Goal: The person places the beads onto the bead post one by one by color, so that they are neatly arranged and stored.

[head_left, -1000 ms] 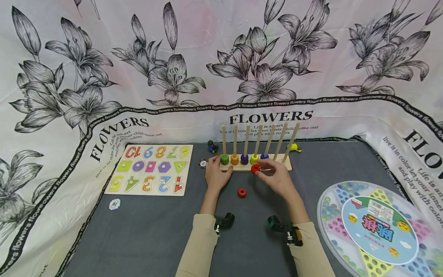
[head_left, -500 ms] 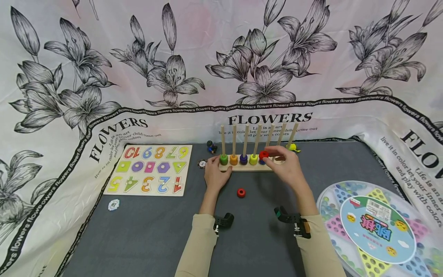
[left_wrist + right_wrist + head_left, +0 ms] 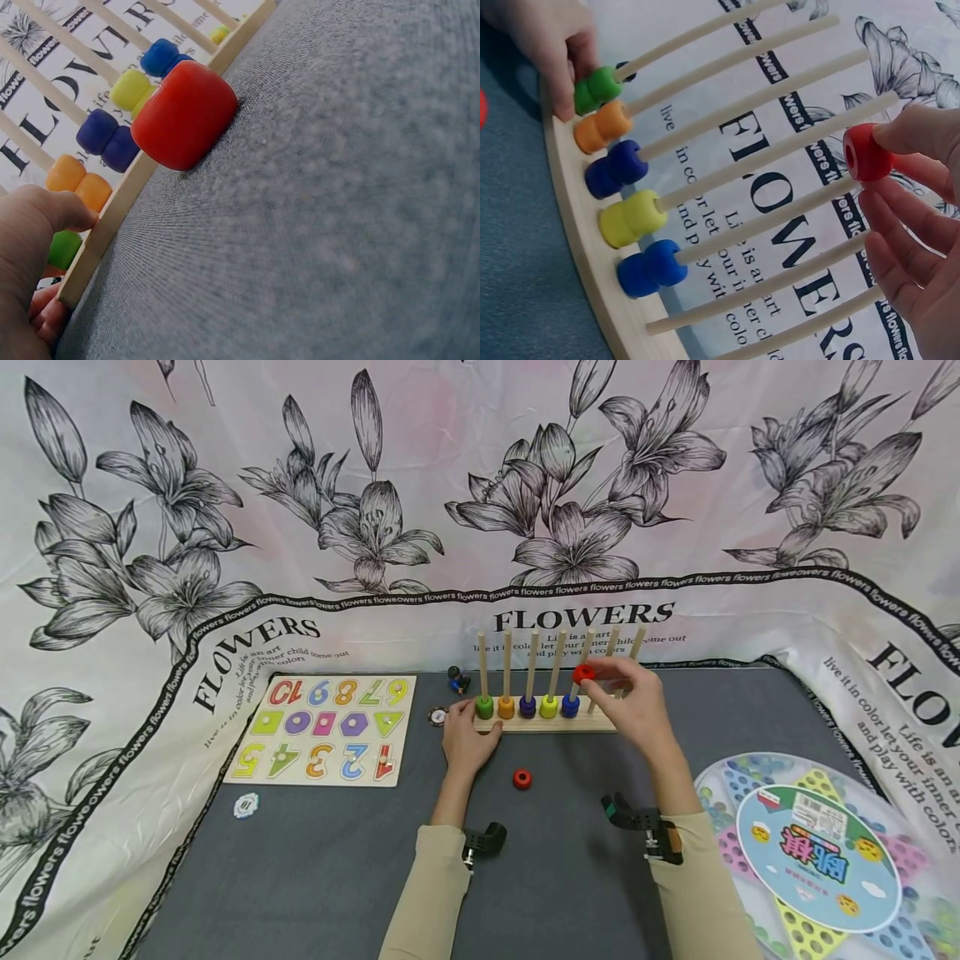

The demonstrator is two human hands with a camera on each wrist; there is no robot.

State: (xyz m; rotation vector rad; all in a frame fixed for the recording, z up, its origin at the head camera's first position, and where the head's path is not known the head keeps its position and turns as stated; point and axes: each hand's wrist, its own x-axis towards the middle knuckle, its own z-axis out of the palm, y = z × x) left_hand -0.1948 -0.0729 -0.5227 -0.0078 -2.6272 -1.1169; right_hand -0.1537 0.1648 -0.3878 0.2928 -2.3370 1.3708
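Observation:
My left hand (image 3: 468,739) grips the left end of a wooden peg rack (image 3: 547,724), thumb on its front side. Five of the rack's upright pegs carry pairs of beads: green (image 3: 598,88), orange (image 3: 602,127), dark blue (image 3: 616,169), yellow (image 3: 634,217) and blue (image 3: 652,268). The two rightmost pegs hold none. Thumb and fingers of my right hand (image 3: 633,702) pinch a red bead (image 3: 868,154), raised in front of the fifth peg in the head view. Whether it touches a peg is unclear. Another red bead (image 3: 186,115) lies on the cloth before the rack.
A number-and-shape puzzle board (image 3: 322,731) lies at left, a pale chip (image 3: 246,805) below it. A dark chip (image 3: 437,716) and small figure (image 3: 458,680) sit by the rack's left end. A round Chinese checkers set (image 3: 817,860) occupies the right side.
My right hand has carried the pinched red bead up and to the right, from in front of the rack's base to above the blue beads. My left hand keeps its grip on the rack.

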